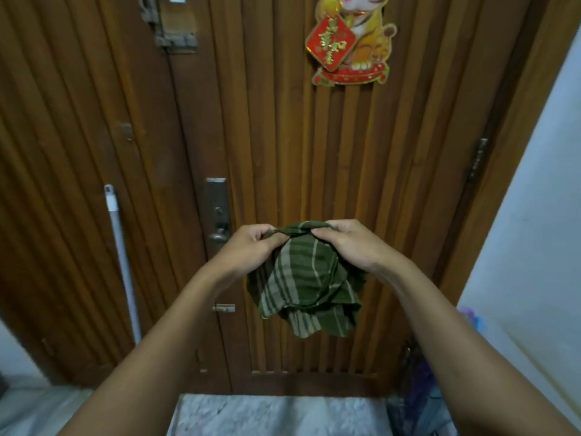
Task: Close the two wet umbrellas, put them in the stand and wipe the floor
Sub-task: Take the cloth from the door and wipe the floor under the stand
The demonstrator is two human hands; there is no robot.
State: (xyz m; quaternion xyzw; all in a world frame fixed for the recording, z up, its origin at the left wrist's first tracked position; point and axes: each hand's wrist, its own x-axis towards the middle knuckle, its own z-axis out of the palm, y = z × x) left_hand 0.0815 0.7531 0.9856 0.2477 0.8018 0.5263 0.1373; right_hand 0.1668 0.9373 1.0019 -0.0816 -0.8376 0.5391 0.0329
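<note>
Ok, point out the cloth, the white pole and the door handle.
green striped cloth [301,284]: head view, on its hanging striped middle.
white pole [123,262]: head view, midway along its shaft.
door handle [218,236]: head view, on the knob.

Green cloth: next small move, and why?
Probably lower the green cloth to the floor. The left hand and right hand both grip its top edge. It hangs bunched in mid-air before the door, not touching the floor, so wiping looks not yet begun.

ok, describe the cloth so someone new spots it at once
Find the brown slatted door. Before its lower half, right of the metal lock handle, the left hand and right hand grip a bunched cloth. Only it is dark green with pale stripes.
</note>
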